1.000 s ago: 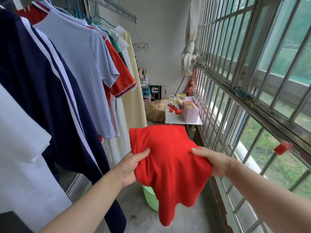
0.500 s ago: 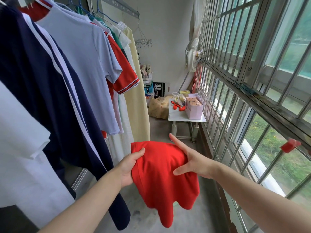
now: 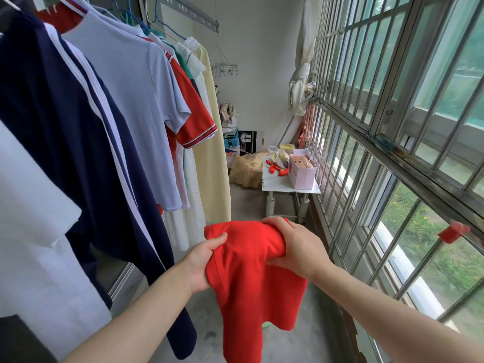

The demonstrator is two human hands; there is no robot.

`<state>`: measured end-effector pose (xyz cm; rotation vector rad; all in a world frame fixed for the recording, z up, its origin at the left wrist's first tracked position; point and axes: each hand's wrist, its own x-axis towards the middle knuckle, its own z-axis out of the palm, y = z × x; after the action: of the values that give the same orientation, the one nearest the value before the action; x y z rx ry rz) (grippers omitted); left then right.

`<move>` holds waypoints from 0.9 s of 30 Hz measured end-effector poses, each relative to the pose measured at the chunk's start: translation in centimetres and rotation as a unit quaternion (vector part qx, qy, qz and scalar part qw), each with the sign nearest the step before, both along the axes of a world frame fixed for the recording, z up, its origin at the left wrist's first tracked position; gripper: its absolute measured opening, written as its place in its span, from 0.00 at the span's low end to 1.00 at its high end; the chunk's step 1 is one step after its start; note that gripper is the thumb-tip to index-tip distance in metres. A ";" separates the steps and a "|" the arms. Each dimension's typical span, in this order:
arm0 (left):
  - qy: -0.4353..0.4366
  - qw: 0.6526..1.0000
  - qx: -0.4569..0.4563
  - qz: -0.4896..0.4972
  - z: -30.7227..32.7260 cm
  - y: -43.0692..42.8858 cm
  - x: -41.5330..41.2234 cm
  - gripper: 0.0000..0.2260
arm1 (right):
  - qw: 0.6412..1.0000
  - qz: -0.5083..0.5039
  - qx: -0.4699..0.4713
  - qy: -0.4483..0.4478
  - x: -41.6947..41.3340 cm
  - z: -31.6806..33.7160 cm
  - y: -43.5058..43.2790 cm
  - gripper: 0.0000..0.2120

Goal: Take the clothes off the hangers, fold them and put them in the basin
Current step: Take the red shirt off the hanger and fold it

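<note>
L hand (image 3: 203, 260) pinches edge of red shirt (image 3: 248, 284), R hand (image 3: 293, 247) grips its bunched top; print on far box (image 3: 247, 141) too blurry to read.

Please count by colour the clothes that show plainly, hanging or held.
Red: 2, held shirt, hanging polo
Navy top: 1
Light blue polo: 1
White T-shirt: 1
Pale yellow garment: 1
Total: 6; others are too hidden to count.

Matt red cloth shirt (image 3: 251, 279)
</note>
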<state>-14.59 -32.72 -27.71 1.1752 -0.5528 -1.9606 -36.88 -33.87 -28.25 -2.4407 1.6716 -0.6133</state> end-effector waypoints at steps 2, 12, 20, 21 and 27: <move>0.001 1.000 -0.001 0.005 0.0 0.0 0.1 0.16 | 0.999 -0.010 -0.036 0.007 -0.1 -0.4 -0.3 0.29; 0.020 0.999 -0.033 -0.007 -0.8 -0.2 0.6 0.17 | 1.000 -0.001 0.019 -0.020 -1.2 0.3 -1.2 0.24; -0.116 0.980 -0.160 0.004 -2.6 -0.5 1.9 0.31 | 0.990 0.014 0.138 -0.024 -2.3 0.5 -1.9 0.14; -0.158 0.970 -0.184 0.015 -2.7 -0.6 2.1 0.32 | 0.990 0.013 0.139 -0.022 -2.4 0.4 -1.9 0.15; -0.386 0.877 -0.287 0.021 -2.7 -0.8 2.6 0.26 | 0.984 0.025 0.164 -0.069 -2.4 0.1 -2.0 0.09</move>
<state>-11.97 -33.53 -30.42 1.5034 -1.3894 -1.0765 -39.31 -35.87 -28.16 -2.1482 1.5163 -0.4476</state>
